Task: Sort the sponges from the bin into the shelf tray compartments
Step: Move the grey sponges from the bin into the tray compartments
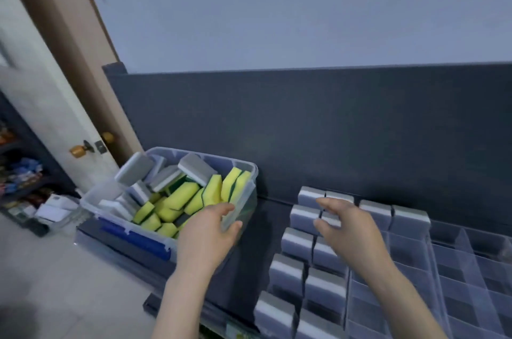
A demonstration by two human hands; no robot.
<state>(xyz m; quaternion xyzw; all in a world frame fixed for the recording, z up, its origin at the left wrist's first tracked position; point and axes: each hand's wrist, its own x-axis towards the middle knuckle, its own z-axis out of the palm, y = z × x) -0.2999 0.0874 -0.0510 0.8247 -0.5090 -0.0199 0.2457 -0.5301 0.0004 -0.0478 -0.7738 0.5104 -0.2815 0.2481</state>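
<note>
A clear plastic bin [250,172] at the left holds a jumble of grey-and-white sponges [197,166] and yellow-and-green sponges [181,196]. My left hand [207,233] grips the bin's near right corner, thumb over the rim. To the right lies a clear shelf tray [448,269] with many compartments. Its left columns hold several grey sponges [288,273] standing upright. My right hand [349,228] hovers above those sponges with fingers loosely curled and nothing in it.
A dark shelf back wall [304,122] rises behind bin and tray. A door with brass knobs [77,151] stands at the left, with a cluttered low rack [22,183] beside it. The tray's right compartments [471,297] hold nothing visible.
</note>
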